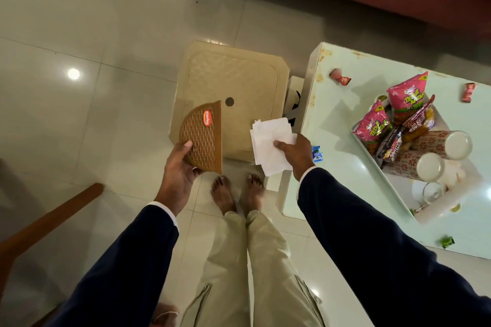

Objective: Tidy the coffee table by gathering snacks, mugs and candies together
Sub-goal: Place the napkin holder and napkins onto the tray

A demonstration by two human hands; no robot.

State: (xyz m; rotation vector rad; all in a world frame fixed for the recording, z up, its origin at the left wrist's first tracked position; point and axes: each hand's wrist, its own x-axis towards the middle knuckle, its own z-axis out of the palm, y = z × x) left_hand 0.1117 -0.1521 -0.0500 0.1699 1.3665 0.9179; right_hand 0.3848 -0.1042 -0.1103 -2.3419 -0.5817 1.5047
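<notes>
Mid-tidy: left hand (pixel 178 167) fingers clasp brown holder (pixel 203 137), right hand (pixel 295 152) pinches white napkins (pixel 268 143); next, napkins likely need slotting into holder.

Coffee table (pixel 332 125) runs off right edge; tray (pixel 435 216) contents overlap, labels partly unreadable; red candy (pixel 338 75) blurred.

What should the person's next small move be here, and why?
Probably set the white tissues in the right hand into the brown half-round holder that the left hand grips. Both hands are full, while loose candies lie on the coffee table outside the tray.
</notes>
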